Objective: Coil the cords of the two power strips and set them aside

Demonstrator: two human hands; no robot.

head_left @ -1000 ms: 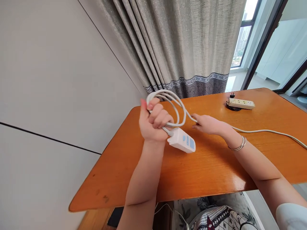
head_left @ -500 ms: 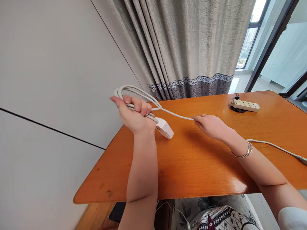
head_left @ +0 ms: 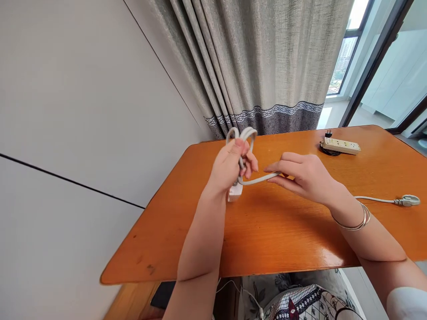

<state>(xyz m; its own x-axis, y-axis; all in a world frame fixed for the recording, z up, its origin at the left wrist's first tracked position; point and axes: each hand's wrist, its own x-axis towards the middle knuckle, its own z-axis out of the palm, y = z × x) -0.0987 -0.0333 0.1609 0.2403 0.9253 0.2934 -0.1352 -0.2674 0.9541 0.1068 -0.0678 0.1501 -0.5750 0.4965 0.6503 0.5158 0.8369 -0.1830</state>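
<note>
My left hand (head_left: 230, 164) is closed around a looped white cable (head_left: 248, 132) above the wooden table. Below that wrist a white block (head_left: 235, 192) shows, partly hidden by the hand; it looks like the end of a power strip. My right hand (head_left: 300, 173) pinches the same cable a short way to the right, between thumb and fingers. The cable runs on under the right wrist to a grey-white plug (head_left: 409, 200) lying on the table at the right.
On the orange-brown table (head_left: 160, 249) a second, cream power strip (head_left: 342, 145) lies at the back right with its black cord and plug. A grey curtain (head_left: 276, 66) hangs behind. The wall (head_left: 66, 111) borders the left side.
My left hand has moved right and turned, drawing the loops closer to my right hand. The free cable between the hands is shorter. The plug has slid left on the table.
</note>
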